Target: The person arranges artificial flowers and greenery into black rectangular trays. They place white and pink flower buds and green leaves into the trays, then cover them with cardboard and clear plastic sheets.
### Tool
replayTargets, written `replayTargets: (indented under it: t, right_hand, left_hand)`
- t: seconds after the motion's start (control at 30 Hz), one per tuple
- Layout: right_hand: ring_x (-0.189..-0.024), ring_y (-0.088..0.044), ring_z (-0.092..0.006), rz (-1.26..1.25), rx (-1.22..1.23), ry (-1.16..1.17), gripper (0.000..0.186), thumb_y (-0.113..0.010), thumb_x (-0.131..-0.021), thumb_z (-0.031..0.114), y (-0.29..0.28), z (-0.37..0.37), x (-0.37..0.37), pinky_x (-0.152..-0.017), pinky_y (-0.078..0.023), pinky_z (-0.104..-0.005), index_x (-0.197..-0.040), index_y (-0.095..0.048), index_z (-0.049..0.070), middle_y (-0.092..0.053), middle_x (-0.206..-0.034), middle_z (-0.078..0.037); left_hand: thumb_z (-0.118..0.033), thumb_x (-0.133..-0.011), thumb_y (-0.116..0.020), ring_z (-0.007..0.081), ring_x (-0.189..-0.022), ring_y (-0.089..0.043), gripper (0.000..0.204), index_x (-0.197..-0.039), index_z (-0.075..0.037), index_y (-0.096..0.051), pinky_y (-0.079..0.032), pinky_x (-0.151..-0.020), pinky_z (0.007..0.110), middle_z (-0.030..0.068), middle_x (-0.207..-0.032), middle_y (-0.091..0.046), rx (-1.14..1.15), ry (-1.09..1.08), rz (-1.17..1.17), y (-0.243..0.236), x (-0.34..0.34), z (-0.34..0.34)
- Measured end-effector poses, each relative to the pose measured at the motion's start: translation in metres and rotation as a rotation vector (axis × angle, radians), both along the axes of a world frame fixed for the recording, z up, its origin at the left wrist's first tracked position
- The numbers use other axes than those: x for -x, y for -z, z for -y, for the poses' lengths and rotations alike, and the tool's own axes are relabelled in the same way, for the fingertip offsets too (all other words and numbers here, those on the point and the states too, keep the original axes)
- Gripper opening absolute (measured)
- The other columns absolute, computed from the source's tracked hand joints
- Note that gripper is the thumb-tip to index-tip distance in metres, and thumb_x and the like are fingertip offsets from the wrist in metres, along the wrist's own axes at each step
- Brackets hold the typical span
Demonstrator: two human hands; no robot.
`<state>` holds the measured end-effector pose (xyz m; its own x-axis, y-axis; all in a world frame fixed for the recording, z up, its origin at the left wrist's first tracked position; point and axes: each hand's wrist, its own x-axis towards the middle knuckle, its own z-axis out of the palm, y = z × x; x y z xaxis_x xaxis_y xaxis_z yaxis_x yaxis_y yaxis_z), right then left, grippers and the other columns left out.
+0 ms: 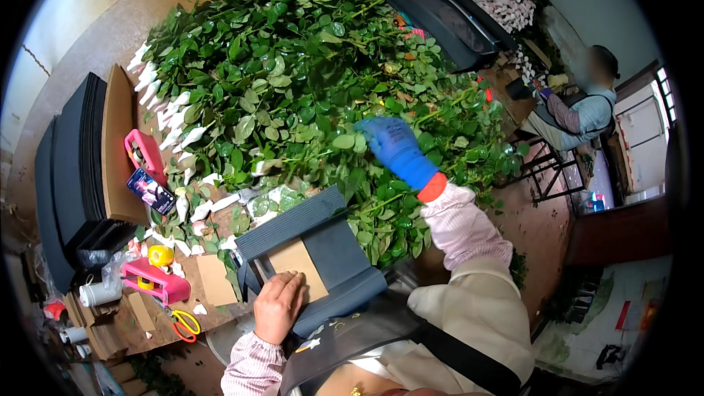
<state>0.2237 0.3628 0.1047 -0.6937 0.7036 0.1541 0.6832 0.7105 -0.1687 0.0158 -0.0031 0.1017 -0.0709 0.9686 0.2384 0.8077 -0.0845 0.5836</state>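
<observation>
My bare left hand (280,303) has its fingers together over a tan cardboard piece (312,287), with the thumb side hidden. The cardboard lies on a dark grey sheet (336,253) whose corrugated flap (292,225) stands up at its far side. To the right and farther away, my right hand (397,149) wears a blue glove with an orange cuff. Its fingers are curled among leafy stems, and leaves partly cover the fingertips. The large pile of leafy stems (271,66) fills the far table, with white-wrapped flower heads (172,119) along its left side.
Dark folded sheets (70,183) stand upright at the left. Pink tape dispensers (156,284), a phone (151,191) and scissors (185,325) lie on the table. At the far right, a person (587,106) sits by another table. A black container (447,18) stands behind the pile.
</observation>
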Motion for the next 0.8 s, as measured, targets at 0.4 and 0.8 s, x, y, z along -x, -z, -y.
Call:
replayTargets:
  t: [0.4,0.8]
  right_hand:
    - [-0.129,-0.061,-0.0330,0.659,0.292,-0.071,0.054,-0.072,-0.091,0.034,0.090,-0.028,0.006,-0.110,-0.048,-0.0436,-0.140,-0.061,0.014,-0.061,-0.144,-0.015]
    - [-0.110,-0.069,-0.0262,0.005,-0.041,-0.471,0.044,-0.069,-0.083,0.010,-0.110,0.078,-0.073,-0.127,-0.030,-0.0520,-0.126,-0.069,0.019,-0.074,-0.112,-0.008]
  left_hand:
    - [-0.018,-0.087,-0.080,0.0310,-0.129,-0.061,0.018,-0.104,-0.012,-0.078,-0.035,-0.116,0.063,0.0033,-0.116,-0.074,0.092,0.026,-0.099,0.010,0.004,0.005]
    - [-0.044,-0.073,-0.092,0.0280,-0.130,-0.063,0.077,-0.138,-0.015,-0.064,-0.025,-0.122,0.064,0.0206,-0.140,-0.064,0.118,-0.032,0.163,0.017,0.015,0.017]
